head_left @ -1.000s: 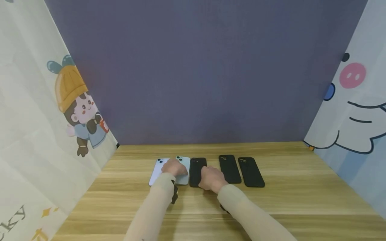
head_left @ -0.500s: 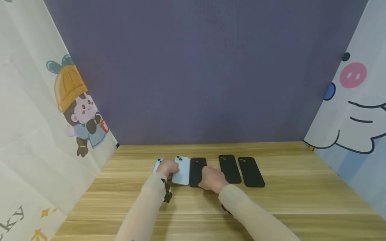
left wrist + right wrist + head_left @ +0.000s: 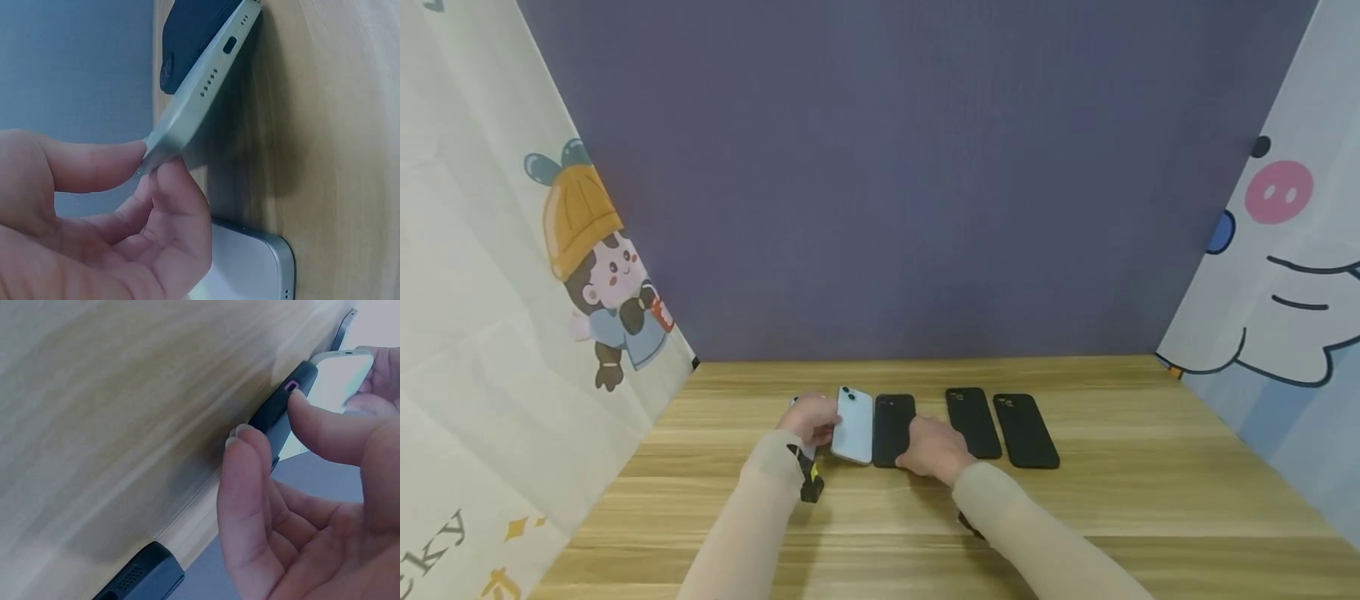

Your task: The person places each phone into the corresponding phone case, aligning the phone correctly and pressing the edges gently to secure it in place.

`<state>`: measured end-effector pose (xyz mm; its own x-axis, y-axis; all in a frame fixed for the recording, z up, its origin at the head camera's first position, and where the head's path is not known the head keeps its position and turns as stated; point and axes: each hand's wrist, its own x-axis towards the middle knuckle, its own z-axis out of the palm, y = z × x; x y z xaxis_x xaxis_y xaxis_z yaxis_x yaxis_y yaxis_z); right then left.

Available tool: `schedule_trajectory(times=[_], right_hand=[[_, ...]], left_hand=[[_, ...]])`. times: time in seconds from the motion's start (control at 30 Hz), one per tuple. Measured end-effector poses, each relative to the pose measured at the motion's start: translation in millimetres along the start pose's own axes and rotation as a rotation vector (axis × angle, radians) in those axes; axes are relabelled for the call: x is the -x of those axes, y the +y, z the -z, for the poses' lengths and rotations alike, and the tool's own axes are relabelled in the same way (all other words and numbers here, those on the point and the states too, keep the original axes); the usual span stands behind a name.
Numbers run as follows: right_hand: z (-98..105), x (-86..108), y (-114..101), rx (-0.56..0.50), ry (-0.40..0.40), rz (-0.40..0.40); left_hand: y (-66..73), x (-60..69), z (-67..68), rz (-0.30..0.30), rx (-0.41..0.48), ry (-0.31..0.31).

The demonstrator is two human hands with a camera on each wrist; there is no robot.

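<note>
In the head view my left hand [image 3: 808, 417] pinches a pale phone [image 3: 853, 429] by its left long edge. The left wrist view shows thumb and fingertips on this phone's edge, with its near side tilted up off the wood. Underneath that hand a second pale phone [image 3: 247, 262] lies flat, mostly hidden in the head view. My right hand [image 3: 936, 450] holds a black phone [image 3: 892, 421] at its lower right corner. In the right wrist view its thumb touches the end beside the charging port, and its fingertips are at the side edge.
Two more black phones, one [image 3: 973, 421] just right of my right hand and another [image 3: 1026, 429] farther right, lie on the wooden table [image 3: 880, 542]. A dark grey-blue panel [image 3: 917, 183] stands along the back. Printed curtains [image 3: 475, 292] hang at both sides.
My left hand has moved left from above the pale phones to the left edge of the inner one, and that phone now tilts up. The right hand has barely moved.
</note>
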<state>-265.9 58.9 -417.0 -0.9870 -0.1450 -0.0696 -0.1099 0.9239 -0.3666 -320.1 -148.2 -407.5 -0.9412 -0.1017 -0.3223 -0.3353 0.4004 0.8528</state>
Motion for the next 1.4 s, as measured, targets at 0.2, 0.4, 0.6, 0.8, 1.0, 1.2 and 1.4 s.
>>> schedule_trajectory(times=[0.2, 0.4, 0.6, 0.8, 1.0, 1.2, 1.4], right_hand=[[1, 1.7, 9, -0.039, 0.006, -0.008], [5, 6.2, 17, -0.085, 0.012, -0.004], [8, 4.9, 22, -0.089, 0.033, -0.021], [12, 1.0, 24, -0.063, 0.078, -0.037], [17, -0.8, 26, -0.062, 0.088, -0.047], [19, -3.2, 33, -0.052, 0.112, -0.069], [22, -5.8, 39, -0.015, 0.112, -0.075]], left_hand=[[-2.1, 2.1, 1.0, -0.021, 0.040, -0.037], [-1.0, 4.4, 0.1, -0.079, 0.085, -0.053], [4.9, 8.9, -0.4, -0.126, 0.071, -0.034], [11.7, 14.2, -1.6, -0.149, 0.088, -0.030], [14.9, 18.3, -3.3, -0.153, 0.138, -0.077], [13.9, 18.8, -9.4, -0.148, 0.262, -0.166], [8.9, 19.1, -12.1, -0.144, 0.311, -0.199]])
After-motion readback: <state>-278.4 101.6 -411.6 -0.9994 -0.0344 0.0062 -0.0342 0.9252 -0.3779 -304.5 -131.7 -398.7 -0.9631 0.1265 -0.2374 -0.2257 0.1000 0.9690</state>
